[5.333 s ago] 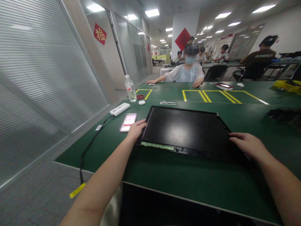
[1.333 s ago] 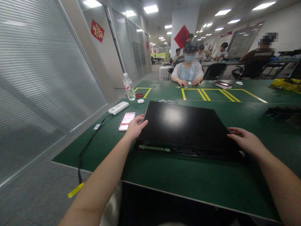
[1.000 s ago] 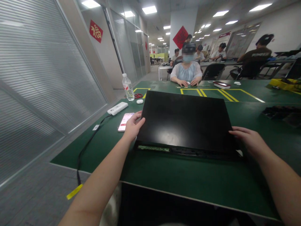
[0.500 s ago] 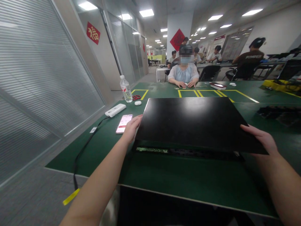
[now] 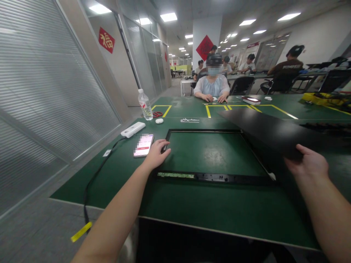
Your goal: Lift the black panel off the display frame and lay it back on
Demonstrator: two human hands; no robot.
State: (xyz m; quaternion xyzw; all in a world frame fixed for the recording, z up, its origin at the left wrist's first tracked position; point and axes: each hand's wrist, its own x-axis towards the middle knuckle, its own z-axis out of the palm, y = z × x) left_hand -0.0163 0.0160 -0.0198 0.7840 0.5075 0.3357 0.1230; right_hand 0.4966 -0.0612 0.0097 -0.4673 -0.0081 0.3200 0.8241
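A thin black panel (image 5: 274,128) is tilted up at the right, its near edge gripped by my right hand (image 5: 309,160). Flat on the green table lies a black rectangular frame (image 5: 233,179), hollow in the middle, with a strip of green circuit board (image 5: 175,175) along its near side. At the frame's left side my left hand (image 5: 158,153) has its thumb and fingers apart, holding nothing; whether the fingertips touch the frame I cannot tell. The panel hides part of the frame's right side from view.
Left of the frame lie a lit phone (image 5: 144,145), a white power bank (image 5: 133,129) with a black strap, and a white case (image 5: 159,121). A water bottle (image 5: 145,105) and red scissors (image 5: 157,114) stand behind them. Opposite sits a person (image 5: 212,86), hands on the table.
The panel has moved off the frame to the right and tilted, carried by my right hand. My left hand has let go of it. The frame's hollow middle now shows.
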